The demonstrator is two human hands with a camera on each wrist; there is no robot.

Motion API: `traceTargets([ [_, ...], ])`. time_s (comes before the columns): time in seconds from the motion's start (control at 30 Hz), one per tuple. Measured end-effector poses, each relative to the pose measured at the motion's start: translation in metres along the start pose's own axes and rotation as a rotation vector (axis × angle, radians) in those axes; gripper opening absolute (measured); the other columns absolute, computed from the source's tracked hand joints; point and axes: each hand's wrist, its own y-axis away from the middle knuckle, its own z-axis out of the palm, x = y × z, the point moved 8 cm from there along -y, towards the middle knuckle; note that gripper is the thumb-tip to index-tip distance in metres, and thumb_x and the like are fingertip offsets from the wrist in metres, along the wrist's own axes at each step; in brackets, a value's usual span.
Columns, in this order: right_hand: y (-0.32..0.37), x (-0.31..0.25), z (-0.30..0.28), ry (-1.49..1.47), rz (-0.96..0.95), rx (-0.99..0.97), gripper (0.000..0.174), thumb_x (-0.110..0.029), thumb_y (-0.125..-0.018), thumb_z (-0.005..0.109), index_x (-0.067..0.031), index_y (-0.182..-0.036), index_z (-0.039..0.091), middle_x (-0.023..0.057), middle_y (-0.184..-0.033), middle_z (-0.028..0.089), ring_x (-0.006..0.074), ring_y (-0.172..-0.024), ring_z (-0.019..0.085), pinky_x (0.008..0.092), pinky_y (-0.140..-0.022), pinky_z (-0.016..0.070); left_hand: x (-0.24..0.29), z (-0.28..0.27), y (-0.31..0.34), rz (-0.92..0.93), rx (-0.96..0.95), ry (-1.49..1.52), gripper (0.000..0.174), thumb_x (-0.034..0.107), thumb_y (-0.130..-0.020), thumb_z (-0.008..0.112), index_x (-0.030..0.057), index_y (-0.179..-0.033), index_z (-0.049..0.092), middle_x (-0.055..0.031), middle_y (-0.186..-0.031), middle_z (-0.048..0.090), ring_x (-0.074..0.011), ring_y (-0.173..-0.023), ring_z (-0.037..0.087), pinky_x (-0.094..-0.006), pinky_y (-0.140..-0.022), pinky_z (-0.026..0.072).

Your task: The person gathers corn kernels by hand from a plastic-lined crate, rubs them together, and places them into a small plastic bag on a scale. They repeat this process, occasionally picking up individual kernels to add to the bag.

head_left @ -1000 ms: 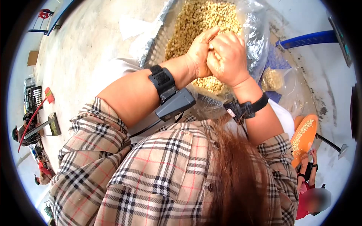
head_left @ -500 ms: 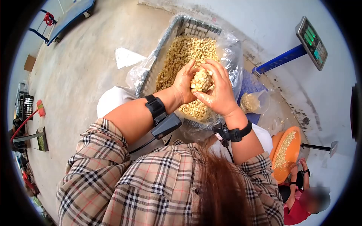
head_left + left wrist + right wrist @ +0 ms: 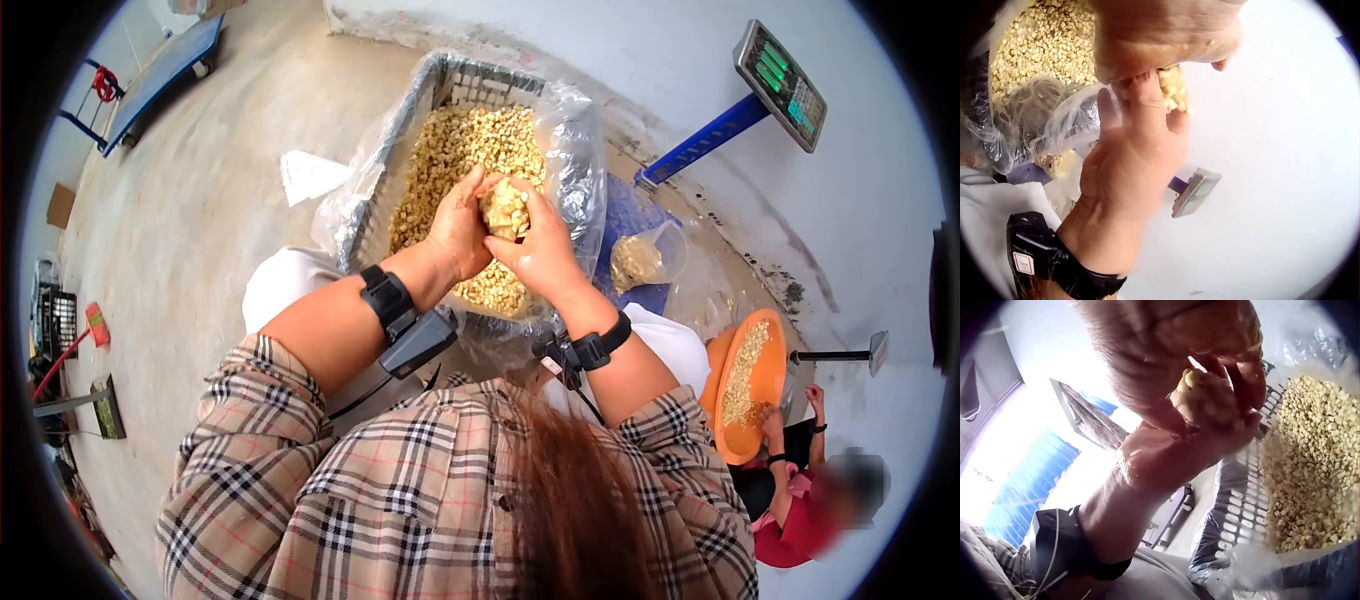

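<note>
Both my hands cup a rough ball of small pale-yellow pieces (image 3: 505, 208) above a basket (image 3: 440, 85) lined with clear plastic. The left hand (image 3: 458, 232) supports its left side, palm turned inward. The right hand (image 3: 545, 250) curls round the other side, its thumb along the lower edge. Loose chopped pieces (image 3: 465, 135) of the same kind fill the basket below. In the right wrist view, the clump (image 3: 1207, 400) sits between the right fingers and the left palm. Fingers hide much of it in the left wrist view.
Right of the basket, a clear bag of pieces (image 3: 635, 262) lies on the scale's blue platform (image 3: 618, 215); the scale display (image 3: 782, 85) stands by the wall. Another person (image 3: 800, 510) works at an orange basin (image 3: 765, 375). A blue cart (image 3: 165, 75) stands far left.
One second ago the hands pressed tightly together with the ball hidden. They have since parted around it, exposing it. The view has shifted, showing more of the basket and scale.
</note>
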Motion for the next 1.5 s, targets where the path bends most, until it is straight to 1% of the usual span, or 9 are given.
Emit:
traceTargets([
  [0.4, 0.000, 0.024, -0.009, -0.266, 0.052, 0.150, 0.053, -0.006, -0.067, 0.069, -0.0044, -0.115, 0.047, 0.0087, -0.099, 0.059, 0.0155, -0.090, 0.057, 0.0286, -0.078, 0.0473, -0.004, 0.013, 0.010, -0.013, -0.079, -0.041, 0.055, 0.044, -0.086, 0.049, 0.0086, -0.127, 0.039, -0.0170, -0.124, 0.046, -0.0302, -0.113, 0.046, -0.0439, -0.097, 0.0349],
  [0.73, 0.004, 0.034, -0.010, -0.698, 0.134, 0.112, 0.051, -0.005, -0.069, 0.068, -0.0030, -0.116, 0.047, 0.0077, -0.101, 0.058, 0.0135, -0.089, 0.057, 0.0269, -0.075, 0.0490, 0.001, 0.008, 0.016, -0.038, -0.013, -0.170, 0.054, 0.048, -0.085, 0.047, 0.0132, -0.126, 0.044, -0.0160, -0.121, 0.041, -0.0303, -0.103, 0.047, -0.0464, -0.082, 0.0435],
  [0.9, 0.006, 0.034, -0.010, -0.814, 0.145, 0.042, 0.054, -0.002, -0.074, 0.063, -0.0011, -0.123, 0.041, 0.0083, -0.106, 0.055, 0.0157, -0.094, 0.056, 0.0281, -0.080, 0.0476, 0.006, 0.006, 0.019, -0.080, 0.043, -0.205, 0.054, 0.051, -0.085, 0.044, 0.0135, -0.123, 0.048, -0.0184, -0.143, 0.014, -0.0318, -0.122, 0.029, -0.0530, -0.086, 0.0372],
  [1.03, 0.007, 0.034, -0.008, -0.982, 0.138, 0.045, 0.054, -0.002, -0.074, 0.064, -0.0006, -0.123, 0.042, 0.0093, -0.104, 0.055, 0.0165, -0.092, 0.057, 0.0292, -0.077, 0.0498, 0.006, -0.007, 0.010, -0.088, 0.126, -0.212, 0.039, 0.048, -0.087, 0.042, 0.0165, -0.103, 0.058, -0.0058, -0.106, 0.046, -0.0224, -0.086, 0.041, -0.0417, -0.071, 0.0361],
  [1.13, 0.008, 0.035, -0.010, -1.109, 0.178, 0.062, 0.055, -0.002, -0.074, 0.064, -0.0002, -0.123, 0.040, 0.0104, -0.104, 0.056, 0.0175, -0.091, 0.057, 0.0300, -0.077, 0.0499, 0.008, -0.013, -0.004, -0.102, 0.017, -0.318, 0.038, 0.046, -0.089, 0.039, 0.0163, -0.102, 0.059, -0.0052, -0.098, 0.051, -0.0215, -0.085, 0.043, -0.0429, -0.073, 0.0363],
  [1.2, 0.008, 0.040, -0.009, -1.144, 0.226, 0.069, 0.055, -0.001, -0.074, 0.063, -0.0018, -0.124, 0.039, 0.0097, -0.102, 0.056, 0.0178, -0.088, 0.057, 0.0316, -0.074, 0.0499, 0.018, -0.035, -0.020, -0.020, 0.036, -0.875, 0.044, 0.043, -0.086, 0.046, 0.0123, -0.116, 0.056, -0.0096, -0.119, 0.051, -0.0261, -0.102, 0.049, -0.0467, -0.088, 0.0383],
  [1.27, 0.013, 0.045, -0.011, -1.176, 0.261, 0.080, 0.055, 0.000, -0.075, 0.062, -0.0028, -0.124, 0.039, 0.0091, -0.100, 0.056, 0.0176, -0.086, 0.057, 0.0327, -0.072, 0.0496, 0.019, -0.043, -0.027, 0.059, -0.058, -2.173, 0.042, 0.035, -0.081, 0.054, 0.0118, -0.116, 0.057, -0.0133, -0.114, 0.055, -0.0283, -0.099, 0.055, -0.0422, -0.085, 0.0424],
  [1.33, 0.018, 0.055, -0.012, -1.190, 0.307, 0.096, 0.054, 0.001, -0.075, 0.062, -0.0037, -0.124, 0.039, 0.0090, -0.098, 0.056, 0.0179, -0.086, 0.056, 0.0346, -0.070, 0.0489, 0.005, -0.055, -0.023, 0.183, -0.136, -2.517, 0.042, 0.029, -0.076, 0.059, 0.0113, -0.115, 0.058, -0.0168, -0.103, 0.060, -0.0298, -0.093, 0.059, -0.0380, -0.080, 0.0461],
  [1.5, 0.036, 0.073, -0.032, -1.226, 0.350, 0.164, 0.052, 0.000, -0.077, 0.061, -0.0031, -0.124, 0.039, 0.0108, -0.103, 0.055, 0.0217, -0.090, 0.057, 0.0369, -0.072, 0.0496, -0.008, -0.041, -0.024, -0.048, -0.289, -2.269, 0.031, 0.025, -0.078, 0.058, 0.0101, -0.105, 0.064, -0.0152, -0.094, 0.064, -0.0293, -0.086, 0.061, -0.0382, -0.076, 0.0475],
])
